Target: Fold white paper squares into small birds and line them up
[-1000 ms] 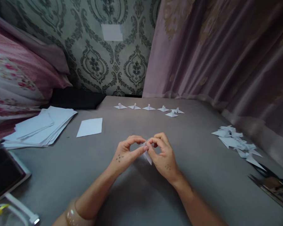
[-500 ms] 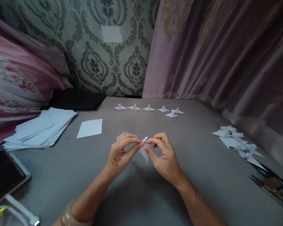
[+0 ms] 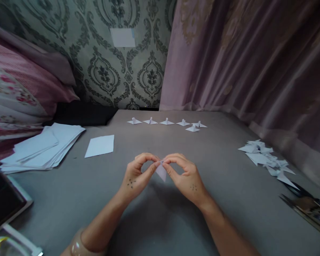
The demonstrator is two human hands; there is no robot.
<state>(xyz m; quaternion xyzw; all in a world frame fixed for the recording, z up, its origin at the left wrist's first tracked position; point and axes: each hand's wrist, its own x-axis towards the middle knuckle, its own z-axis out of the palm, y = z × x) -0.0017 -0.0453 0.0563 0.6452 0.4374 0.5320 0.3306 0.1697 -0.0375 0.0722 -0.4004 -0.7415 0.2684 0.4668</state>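
A small folded piece of white paper [image 3: 161, 172] is held up between my two hands above the grey table. My left hand [image 3: 140, 173] pinches its upper edge from the left between thumb and fingers. From the right, my right hand [image 3: 186, 176] pinches the same edge, its fingertips almost meeting the left ones. The paper's lower part hangs down as a pointed flap; the fingertips hide its top folds. Beyond the hands, a row of several folded paper birds [image 3: 166, 121] stands toward the back of the table.
A single white sheet [image 3: 99, 146] lies left of centre, beside a stack of white paper [image 3: 42, 151]. Several folded paper pieces are heaped in a pile [image 3: 266, 158] at right, near dark pointed tools [image 3: 304, 209]. A dark-screened device [image 3: 6, 201] sits at front left.
My right fingers have closed down over the paper's top, and the narrow strip that stuck up between my hands no longer shows. The view has shifted slightly.
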